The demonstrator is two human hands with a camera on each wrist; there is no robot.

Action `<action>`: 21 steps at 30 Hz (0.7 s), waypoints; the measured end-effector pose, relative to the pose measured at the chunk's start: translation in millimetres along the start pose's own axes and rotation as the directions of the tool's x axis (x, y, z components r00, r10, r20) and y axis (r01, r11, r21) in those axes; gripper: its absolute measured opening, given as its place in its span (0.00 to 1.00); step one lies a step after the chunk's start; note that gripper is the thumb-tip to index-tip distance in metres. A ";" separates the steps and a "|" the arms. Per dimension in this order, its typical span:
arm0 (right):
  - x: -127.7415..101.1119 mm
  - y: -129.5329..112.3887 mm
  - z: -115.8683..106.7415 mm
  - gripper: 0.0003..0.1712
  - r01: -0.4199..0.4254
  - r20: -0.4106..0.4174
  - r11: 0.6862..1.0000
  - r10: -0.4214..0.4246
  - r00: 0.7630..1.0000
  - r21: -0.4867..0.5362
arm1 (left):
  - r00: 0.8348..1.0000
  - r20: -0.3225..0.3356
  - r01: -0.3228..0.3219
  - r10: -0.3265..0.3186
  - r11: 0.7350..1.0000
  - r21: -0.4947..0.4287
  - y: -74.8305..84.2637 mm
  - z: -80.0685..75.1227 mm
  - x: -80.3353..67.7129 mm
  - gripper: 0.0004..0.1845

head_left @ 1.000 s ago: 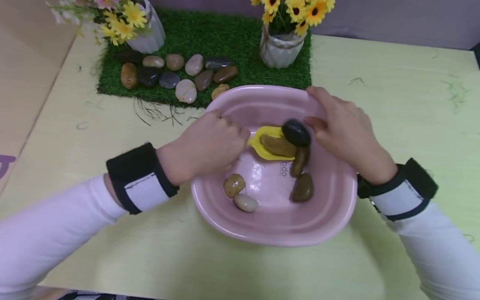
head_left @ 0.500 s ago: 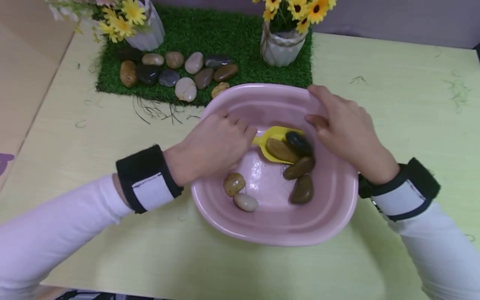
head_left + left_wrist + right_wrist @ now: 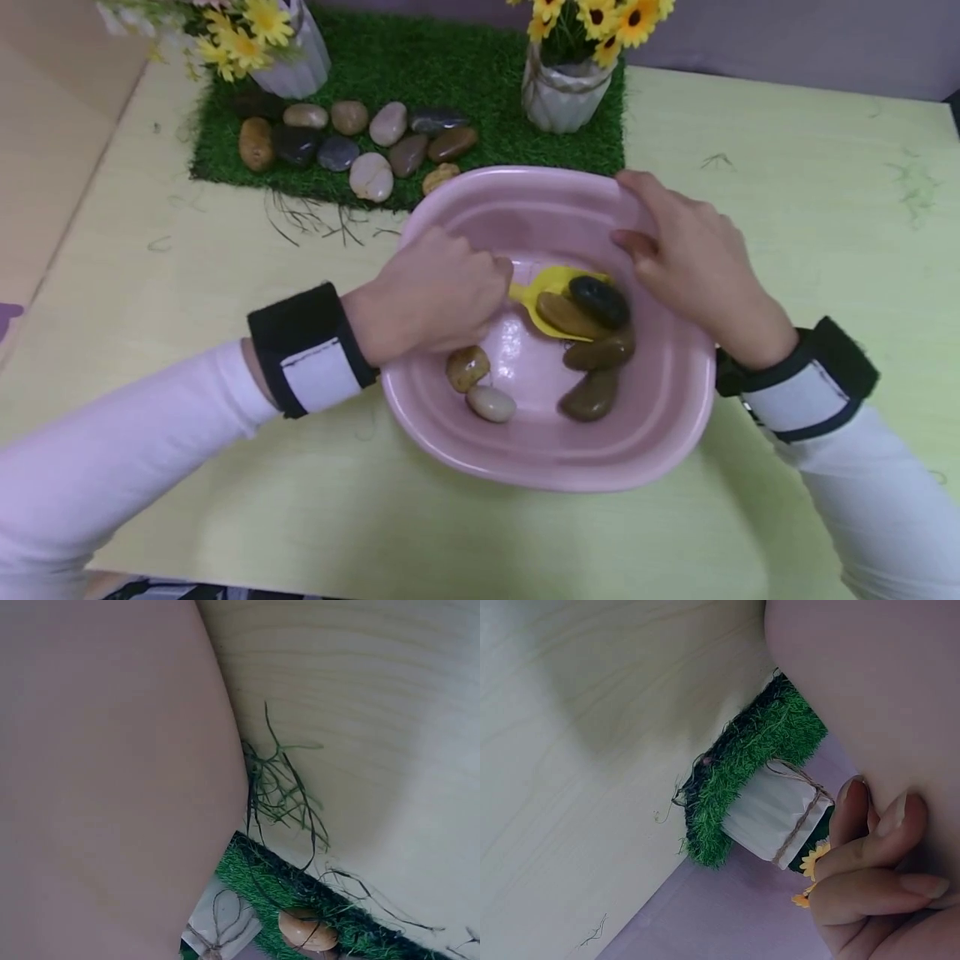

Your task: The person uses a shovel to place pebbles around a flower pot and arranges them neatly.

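Note:
In the head view my left hand [image 3: 442,292] grips the handle of a small yellow scoop [image 3: 553,277] inside a pink basin [image 3: 517,175]. A dark stone [image 3: 600,302] and a long brown stone [image 3: 567,317] lie on the scoop. Against its front edge rests another brown stone [image 3: 600,352], with an olive-brown stone [image 3: 590,397] nearer me. A speckled tan stone [image 3: 467,369] and a whitish stone [image 3: 491,404] touch at the basin's left. My right hand [image 3: 693,262] holds the basin's right rim, thumb inside; the right wrist view shows its curled fingers [image 3: 870,892]. The left wrist view hides the scoop.
Behind the basin lies a green turf mat [image 3: 495,100] bearing several stones [image 3: 371,177] in rows. Two white flower pots, a left pot [image 3: 296,62] and a right pot [image 3: 566,96], stand on it. Loose dark strands [image 3: 315,218] lie on the pale table [image 3: 225,500].
The scoop has moved right and then towards me, with the dark stone sliding further onto it. The brown stone beside it has turned, and the olive-brown stone has shifted nearer me and left.

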State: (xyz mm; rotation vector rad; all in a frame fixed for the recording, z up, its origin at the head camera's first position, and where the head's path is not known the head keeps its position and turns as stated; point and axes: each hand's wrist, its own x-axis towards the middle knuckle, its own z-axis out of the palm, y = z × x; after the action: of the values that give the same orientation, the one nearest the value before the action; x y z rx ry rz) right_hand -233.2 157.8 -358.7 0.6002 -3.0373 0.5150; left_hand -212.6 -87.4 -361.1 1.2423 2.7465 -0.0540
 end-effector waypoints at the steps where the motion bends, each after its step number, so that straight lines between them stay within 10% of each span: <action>1: -0.2 -0.1 -0.3 0.30 -0.002 0.000 1.000 0.002 1.000 0.000 | 1.000 0.013 0.000 0.000 1.000 -0.009 0.0 -0.8 0.1 0.20; 21: 1.0 2.0 -1.0 0.31 0.007 0.015 0.999 -0.008 1.000 0.052 | 0.989 -0.046 -0.145 0.141 0.986 -0.081 -2.5 -1.0 -6.8 0.12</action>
State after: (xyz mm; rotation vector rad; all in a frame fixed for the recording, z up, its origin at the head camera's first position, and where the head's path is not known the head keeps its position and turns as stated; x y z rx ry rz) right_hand -234.9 159.5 -358.3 0.6202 -3.0428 0.5936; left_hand -210.1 -94.0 -359.3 1.4277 2.6533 0.0999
